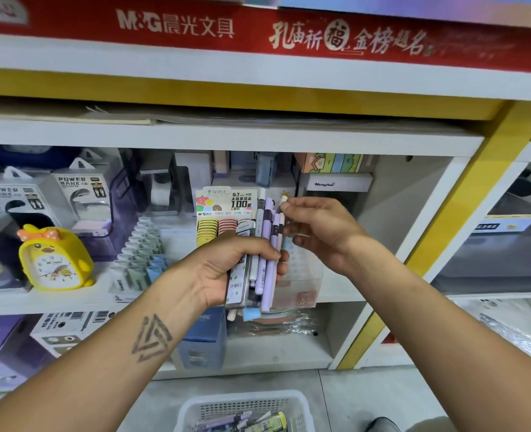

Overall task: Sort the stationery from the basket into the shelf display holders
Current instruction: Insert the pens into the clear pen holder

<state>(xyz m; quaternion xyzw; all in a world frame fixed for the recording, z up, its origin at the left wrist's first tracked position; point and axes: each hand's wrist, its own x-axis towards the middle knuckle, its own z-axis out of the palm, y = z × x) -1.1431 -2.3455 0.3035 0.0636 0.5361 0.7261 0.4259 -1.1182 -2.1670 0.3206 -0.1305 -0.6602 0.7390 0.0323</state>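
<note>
Both hands [223, 269] (left gripping) hold pens [268, 244].

- We see even, fairly bright indoor light, soft and seemingly from overhead, with no harsh shadows.
- The long red printed banner [258, 32] blurs toward its right end, and the top corners smear.
- Wide-angle distortion bows the white shelf board [226, 135] and tilts the yellow upright post [463, 201].
- The shelf recesses sit dimmer; the clear plastic wrapping [289, 322] shows small glints.
- The white plastic mesh basket [245, 406] looks slightly soft.
</note>
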